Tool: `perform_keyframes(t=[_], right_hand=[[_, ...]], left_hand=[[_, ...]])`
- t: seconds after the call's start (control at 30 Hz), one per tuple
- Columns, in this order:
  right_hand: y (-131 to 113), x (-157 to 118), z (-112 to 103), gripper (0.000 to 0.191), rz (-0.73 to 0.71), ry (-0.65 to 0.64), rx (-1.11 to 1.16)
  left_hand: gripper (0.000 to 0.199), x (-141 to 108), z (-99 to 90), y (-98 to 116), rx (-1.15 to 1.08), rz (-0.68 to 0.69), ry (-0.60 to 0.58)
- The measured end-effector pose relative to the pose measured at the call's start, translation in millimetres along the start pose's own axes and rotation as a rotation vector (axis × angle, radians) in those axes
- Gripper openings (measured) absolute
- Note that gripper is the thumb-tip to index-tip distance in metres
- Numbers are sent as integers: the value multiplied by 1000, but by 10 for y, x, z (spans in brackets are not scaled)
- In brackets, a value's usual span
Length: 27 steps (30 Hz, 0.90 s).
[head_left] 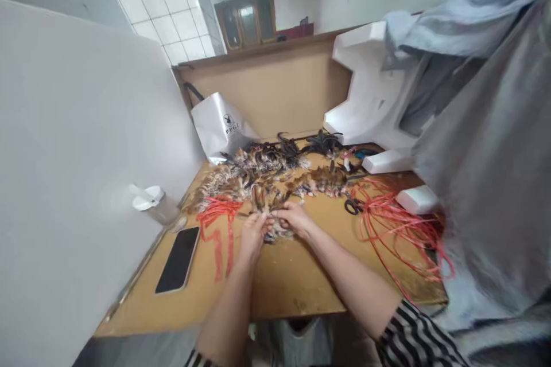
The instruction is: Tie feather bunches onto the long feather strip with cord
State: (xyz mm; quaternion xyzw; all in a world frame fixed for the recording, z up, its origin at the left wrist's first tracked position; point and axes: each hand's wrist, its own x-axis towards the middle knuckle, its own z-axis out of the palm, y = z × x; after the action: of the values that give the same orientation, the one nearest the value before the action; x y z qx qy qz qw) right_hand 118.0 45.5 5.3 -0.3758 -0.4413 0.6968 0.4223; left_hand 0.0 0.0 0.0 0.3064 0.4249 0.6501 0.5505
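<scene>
Both hands meet over a small bunch of brown and white feathers near the middle of the table [284, 287]. My left hand [253, 230] pinches the base of the bunch, its fingers pressed together. Close beside it, my right hand [295, 218] is also closed at the feathers [260, 198]. More pale fluffy feathers [278, 231] lie just under the fingers. Rows of brown, striped and black feathers [232, 180] spread out behind the hands. Red plastic strips [219, 209] lie left of my left hand.
A phone [178, 259] and a lidded cup [159, 206] are at the left. A silver bag [221, 126] stands behind. Black-handled scissors [353, 205], tangled red strips [396, 229] and white foam pieces [370, 86] are at the right, near hanging grey cloth [491, 143].
</scene>
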Motion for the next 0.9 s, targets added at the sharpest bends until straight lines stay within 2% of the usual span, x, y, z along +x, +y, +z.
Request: perform_keyframes(t=[0.13,0.3,0.57,0.73,0.9], right_hand=[[-39,-22,-41,25,-36,-14,-81],[-56,-20,-69,22,-125,-32,-191],[-83,-54,-63,20,-130,-96,-233],[-72,-53,-36,23,-124,8,-204],[-63,-48,-35,26,-124,-9,-165]], left_hand=[[27,-1,-23,-20,24,-25,-20],[24,7,-66,-50,65,-61,-107],[23,-8,-90,-40,93,-86,-166],[22,10,-89,-53,105,-38,-145],[23,-3,-73,-48,148,-39,-150]])
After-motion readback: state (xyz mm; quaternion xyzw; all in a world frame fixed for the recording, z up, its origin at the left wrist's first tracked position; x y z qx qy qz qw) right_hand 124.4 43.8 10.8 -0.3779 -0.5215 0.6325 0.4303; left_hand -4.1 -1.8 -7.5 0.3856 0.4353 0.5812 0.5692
